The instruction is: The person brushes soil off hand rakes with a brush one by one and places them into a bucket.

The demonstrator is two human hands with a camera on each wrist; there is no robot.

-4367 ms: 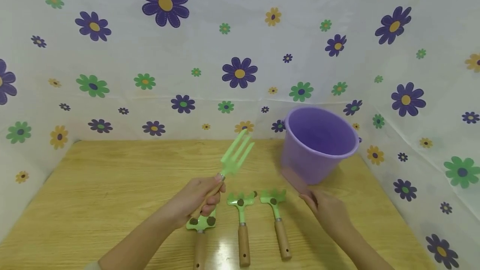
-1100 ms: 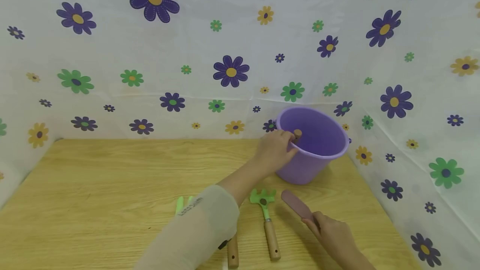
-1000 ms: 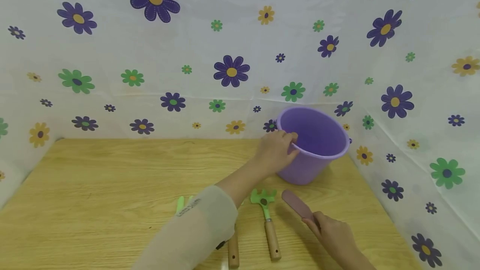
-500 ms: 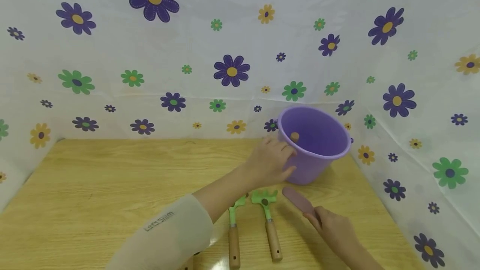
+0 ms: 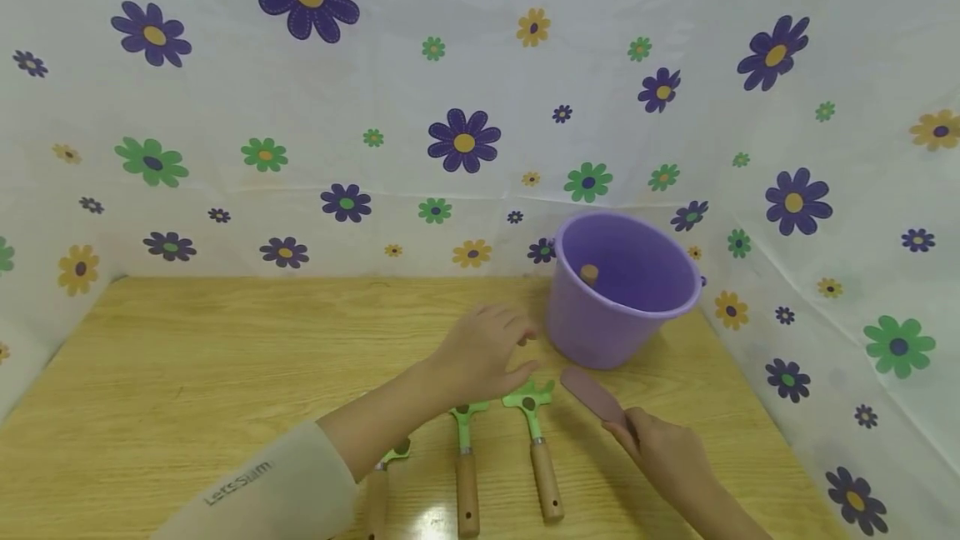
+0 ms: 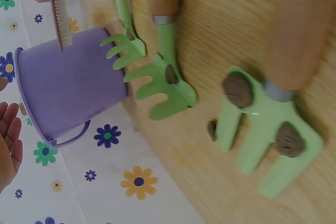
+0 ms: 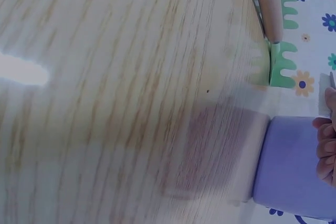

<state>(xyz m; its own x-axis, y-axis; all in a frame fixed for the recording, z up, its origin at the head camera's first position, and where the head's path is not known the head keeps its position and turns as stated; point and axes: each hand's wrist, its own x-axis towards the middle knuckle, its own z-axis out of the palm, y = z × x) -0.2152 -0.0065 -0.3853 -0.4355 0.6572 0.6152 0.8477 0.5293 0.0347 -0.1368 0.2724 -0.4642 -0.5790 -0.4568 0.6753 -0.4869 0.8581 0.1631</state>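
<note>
My left hand is empty, fingers loosely bent, above the table just left of the purple bucket. Inside the bucket, the wooden handle end of a hand fork shows at the near left wall; its green head is hidden. My right hand grips a mauve-backed brush in front of the bucket, its pale bristles showing in the left wrist view. Two green hand rakes lie below my left hand, each with a brown clump. Left of them lies a broad three-tined fork bearing brown clumps.
The wooden table ends at a flower-printed sheet along the back and right side. The bucket stands near the back right corner. A small brown crumb lies on the wood beside the broad fork.
My left hand carried the green hand fork to the bucket, lowered it in, let go, and drew back left and toward me. My right hand keeps the brush near the bucket.
</note>
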